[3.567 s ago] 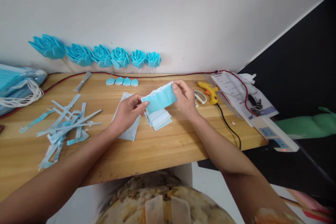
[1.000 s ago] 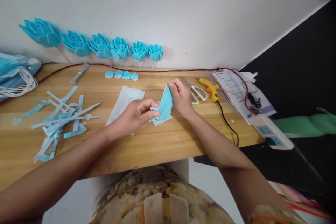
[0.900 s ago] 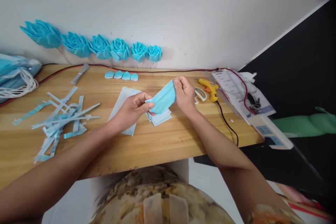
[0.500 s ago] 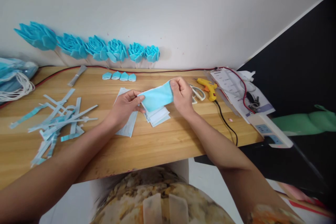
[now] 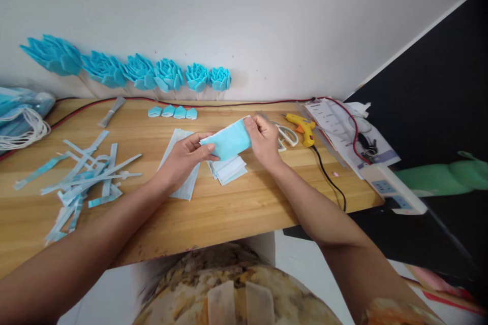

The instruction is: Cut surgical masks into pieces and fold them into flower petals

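A light-blue folded piece of face mask fabric (image 5: 229, 141) is stretched between my two hands above the table. My left hand (image 5: 186, 156) pinches its left end, thumb in front. At the right end, my right hand (image 5: 264, 139) grips it with thumb on top and fingers behind. Below the fabric lies a small stack of cut white and blue mask pieces (image 5: 229, 170). A flat pale mask sheet (image 5: 186, 183) rests on the wood beside and partly behind my left hand. Scissors (image 5: 285, 136) with pale handles lie just beyond my right hand, partly hidden by it.
Cut mask strips (image 5: 82, 177) are heaped on the left of the table (image 5: 247, 213). Several small folded petals (image 5: 173, 111) sit at the back. Blue fabric flowers (image 5: 139, 71) lean along the wall. A yellow glue gun (image 5: 302, 127) and power strip (image 5: 392, 190) are at right.
The fabric has shifted slightly and looks a little narrower between my hands. My left hand's fingers have changed position, with the thumb further over the fabric. My right hand keeps its grip.
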The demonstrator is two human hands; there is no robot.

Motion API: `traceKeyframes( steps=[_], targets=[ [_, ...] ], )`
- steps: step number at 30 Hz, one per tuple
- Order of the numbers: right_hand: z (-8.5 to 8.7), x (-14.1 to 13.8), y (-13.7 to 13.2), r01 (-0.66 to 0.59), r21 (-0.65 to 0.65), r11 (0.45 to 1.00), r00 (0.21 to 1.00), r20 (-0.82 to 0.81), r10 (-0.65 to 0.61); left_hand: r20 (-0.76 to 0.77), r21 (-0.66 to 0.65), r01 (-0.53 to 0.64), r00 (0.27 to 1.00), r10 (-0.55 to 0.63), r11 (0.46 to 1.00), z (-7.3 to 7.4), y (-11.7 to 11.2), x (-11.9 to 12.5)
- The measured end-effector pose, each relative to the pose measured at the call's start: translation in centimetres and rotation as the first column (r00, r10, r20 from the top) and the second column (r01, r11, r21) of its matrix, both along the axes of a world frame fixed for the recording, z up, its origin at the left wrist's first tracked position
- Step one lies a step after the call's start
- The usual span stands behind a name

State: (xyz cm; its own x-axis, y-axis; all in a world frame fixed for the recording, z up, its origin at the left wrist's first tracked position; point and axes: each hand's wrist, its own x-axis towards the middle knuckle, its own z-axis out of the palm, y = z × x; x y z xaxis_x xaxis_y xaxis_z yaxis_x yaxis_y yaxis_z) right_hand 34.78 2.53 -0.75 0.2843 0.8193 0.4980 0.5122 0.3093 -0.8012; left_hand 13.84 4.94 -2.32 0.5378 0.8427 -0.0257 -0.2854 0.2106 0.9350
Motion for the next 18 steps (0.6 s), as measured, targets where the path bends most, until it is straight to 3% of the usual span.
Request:
traceKeyframes(
  steps=[5,9,12,16,18],
  targets=[
    [0.0,-0.1,-0.1,0.007,0.012,1.0,0.999,0.04,-0.007,-0.158,0.063,0.02,0.987,-0.009,0.998,0.2,-0.1,-0.4],
    [0.0,0.0,-0.1,0.008,0.016,1.0,0.997,0.083,-0.009,-0.28,0.215,0.092,0.959,-0.028,0.972,1.2,-0.6,-0.5],
    [-0.1,0.0,-0.1,-0.014,0.006,1.0,0.993,0.114,0.013,-0.303,0.379,0.156,0.952,-0.037,0.912,2.2,-1.4,-0.4],
    [-0.4,-0.3,-0.2,-0.096,-0.019,0.995,0.985,0.144,0.097,-0.282,0.594,0.196,0.959,-0.027,0.78,3.1,-2.2,-0.4],
    [-0.4,-0.2,-0.1,-0.103,-0.036,0.994,0.984,0.14,0.107,-0.288,0.606,0.192,0.958,-0.012,0.772,3.0,-2.2,-0.4]
  ],
)
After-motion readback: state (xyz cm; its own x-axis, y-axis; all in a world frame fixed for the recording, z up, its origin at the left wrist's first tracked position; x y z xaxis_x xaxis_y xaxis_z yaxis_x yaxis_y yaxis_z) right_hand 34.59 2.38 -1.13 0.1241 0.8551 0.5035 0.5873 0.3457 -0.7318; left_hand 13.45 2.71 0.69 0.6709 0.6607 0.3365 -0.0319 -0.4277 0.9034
